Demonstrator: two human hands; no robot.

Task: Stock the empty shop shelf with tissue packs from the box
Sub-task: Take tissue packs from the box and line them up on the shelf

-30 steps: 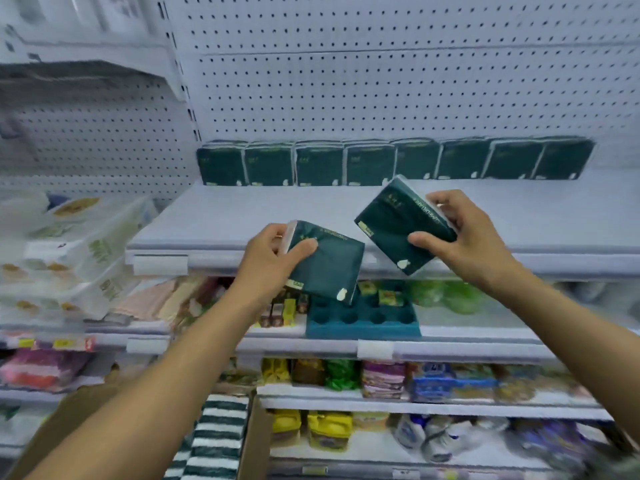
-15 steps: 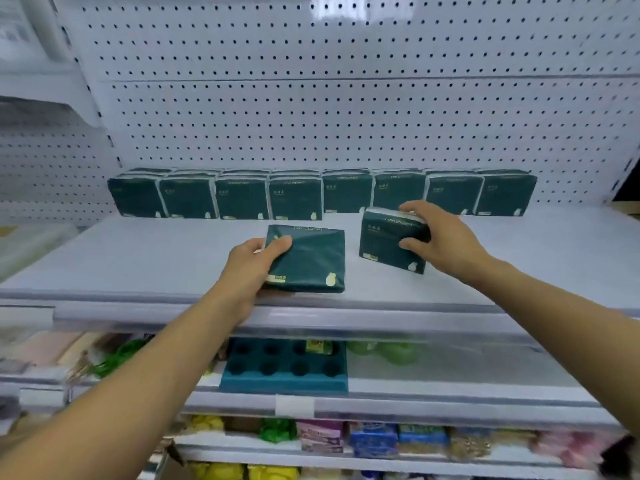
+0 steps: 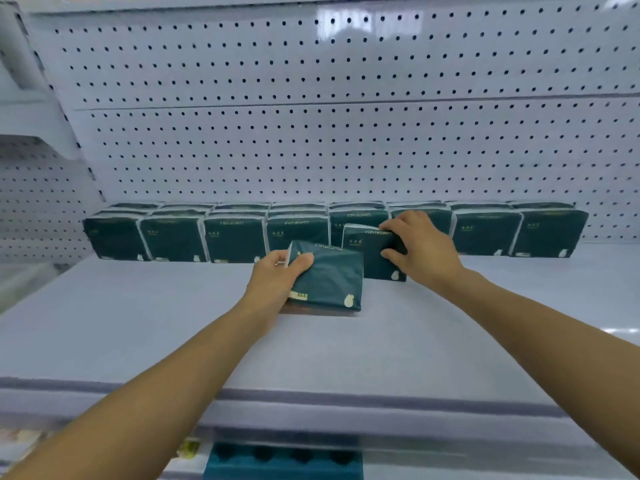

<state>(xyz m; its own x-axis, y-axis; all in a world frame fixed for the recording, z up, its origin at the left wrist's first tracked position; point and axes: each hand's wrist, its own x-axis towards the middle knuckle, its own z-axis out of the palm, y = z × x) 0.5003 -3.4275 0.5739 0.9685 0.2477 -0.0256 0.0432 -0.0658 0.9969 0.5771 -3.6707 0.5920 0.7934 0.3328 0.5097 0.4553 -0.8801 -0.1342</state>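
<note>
Two packs going down in front of the back row, both hands loaded

Left hand (image 3: pixel 277 277) grips a tilted tissue pack (image 3: pixel 327 277) by its left end, mid-shelf (image 3: pixel 138 341). Right hand (image 3: pixel 420 251) curls over a second pack (image 3: pixel 369 252), upright, just in front of the back-edge row (image 3: pixel 235 235). Risks: the right pack nudges the row and tips a neighbour; the left pack, held at one end, sags or lands skewed, leaving a crooked second row. Box not in view

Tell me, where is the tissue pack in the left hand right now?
In the head view, the left hand holds that tissue pack near the middle of the shelf, in front of the back row, just left of the right hand's pack.
</note>
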